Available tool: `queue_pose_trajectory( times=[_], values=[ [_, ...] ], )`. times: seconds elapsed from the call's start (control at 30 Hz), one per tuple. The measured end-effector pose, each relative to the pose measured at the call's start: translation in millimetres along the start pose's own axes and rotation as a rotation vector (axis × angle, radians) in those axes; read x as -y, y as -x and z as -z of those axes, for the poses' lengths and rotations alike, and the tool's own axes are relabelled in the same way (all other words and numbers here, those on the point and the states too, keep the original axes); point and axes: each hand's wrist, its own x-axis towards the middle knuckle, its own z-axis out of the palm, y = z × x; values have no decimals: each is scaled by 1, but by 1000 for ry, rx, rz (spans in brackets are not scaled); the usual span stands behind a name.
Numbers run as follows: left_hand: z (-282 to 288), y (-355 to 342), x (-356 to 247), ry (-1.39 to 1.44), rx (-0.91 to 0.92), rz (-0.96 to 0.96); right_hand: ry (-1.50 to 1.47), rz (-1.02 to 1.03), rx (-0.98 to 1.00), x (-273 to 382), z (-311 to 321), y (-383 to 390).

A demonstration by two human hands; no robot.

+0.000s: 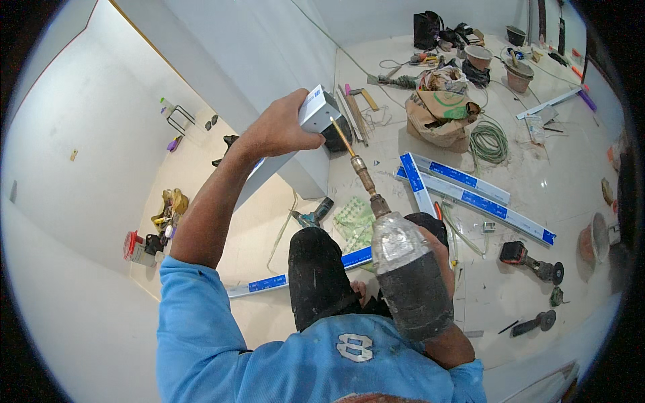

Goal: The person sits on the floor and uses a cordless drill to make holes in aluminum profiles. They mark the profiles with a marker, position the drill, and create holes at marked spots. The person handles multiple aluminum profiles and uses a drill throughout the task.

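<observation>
"White walls (94,94) and a pale tiled floor (557,191) surround the person. What's lying on the tiles?"

"Several white strips with blue labels (487,208), grouped near the knees, perhaps to keep them within reach. Off to the right is a cordless grinder (527,260), and beyond the strips a coil of green hose (489,141)."

"And up in the air?"

"A white profile (311,111), raised ahead of the body. The left fingers (311,141) are wrapped round it close to its end, probably because a hold there keeps that end from wobbling. The rest of it runs back behind the forearm."

"So the end sticks out past those fingers?"

"Yes, just beyond them, with its end face turned toward the drill (411,289). The long bit (342,139) reaches up to that face; whether its tip touches, I can't tell."

"What about the other hand?"

"The right hand (443,255) seems to be gripping the drill, since it's held up, but the tool's body hides those fingers. They're well apart from the profile, with the drill's length between, which likely lets the bit line up."
</observation>
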Motion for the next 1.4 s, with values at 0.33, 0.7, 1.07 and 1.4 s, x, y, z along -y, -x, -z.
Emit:
queue_pose_trajectory(
  times=[0.33, 0.7, 1.07, 1.4],
  values=[
    [-1, -7, -12, 14, -64, -41, 358, 81, 144, -11, 1, -15],
    [-5, -5, -14, 1, -77, -18, 243, 137, 96, -27, -1, -19],
    [-4, 18, -33, -25, -188, 21, 472, -90, 174, -7, -15, -18],
    [14, 41, -43, -73, -267, 38, 442, -64, 447, 8, -17, -21]
  ],
)
